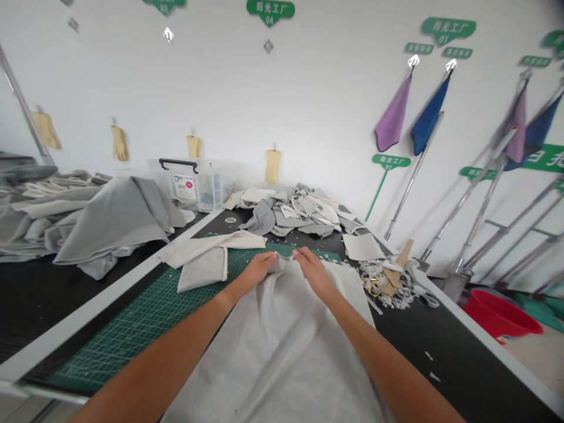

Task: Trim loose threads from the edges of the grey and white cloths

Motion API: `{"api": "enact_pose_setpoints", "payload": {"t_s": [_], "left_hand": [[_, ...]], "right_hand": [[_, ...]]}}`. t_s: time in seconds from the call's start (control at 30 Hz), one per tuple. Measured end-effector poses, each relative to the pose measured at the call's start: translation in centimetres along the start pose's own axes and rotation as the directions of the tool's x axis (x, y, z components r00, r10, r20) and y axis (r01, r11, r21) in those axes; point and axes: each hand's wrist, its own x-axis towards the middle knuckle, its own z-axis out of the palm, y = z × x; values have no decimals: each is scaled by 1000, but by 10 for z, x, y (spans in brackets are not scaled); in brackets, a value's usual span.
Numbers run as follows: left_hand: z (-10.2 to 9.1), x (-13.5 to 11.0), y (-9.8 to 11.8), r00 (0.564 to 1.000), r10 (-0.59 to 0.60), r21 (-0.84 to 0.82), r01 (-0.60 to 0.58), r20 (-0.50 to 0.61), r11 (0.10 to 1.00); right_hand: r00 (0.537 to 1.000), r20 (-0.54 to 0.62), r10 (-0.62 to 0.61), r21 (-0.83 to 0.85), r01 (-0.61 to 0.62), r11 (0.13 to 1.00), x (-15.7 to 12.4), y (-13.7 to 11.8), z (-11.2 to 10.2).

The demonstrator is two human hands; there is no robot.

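Observation:
A large light grey cloth (291, 341) spreads from the middle of the table down toward me, creased along its length. My left hand (263, 264) pinches its far edge with thumb and fingers. Just to the right, my right hand (308, 265) grips the same edge, a short stretch of cloth between the two. Beneath lies a green cutting mat (132, 329) with a grid. Left of my left hand rests a folded grey cloth piece (203, 270), partly under a pale fabric strip (211, 245).
Cloth scraps (304, 211) pile up at the table's far end. Trimmings (390, 288) lie at the right with brown card among them. Large grey cloths (114, 217) heap at the left, near a clear plastic box (185, 185). A red bucket (497, 314) stands on the floor.

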Motion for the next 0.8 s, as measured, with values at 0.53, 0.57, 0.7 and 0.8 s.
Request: {"api": "enact_pose_setpoints", "payload": {"t_s": [0.53, 0.57, 0.7, 0.8], "left_hand": [[9, 5, -15, 994, 106, 101, -105, 0, 989], [9, 5, -14, 994, 111, 101, -111, 10, 989], [10, 4, -13, 989, 144, 75, -147, 45, 986], [11, 3, -13, 985, 162, 58, -166, 63, 984]], "right_hand": [[992, 105, -70, -96, 80, 992, -28, 19, 22], [992, 105, -66, -104, 77, 992, -28, 21, 23], [991, 113, -71, -127, 86, 988, -26, 25, 24], [989, 125, -78, -146, 96, 985, -26, 25, 24]]}}
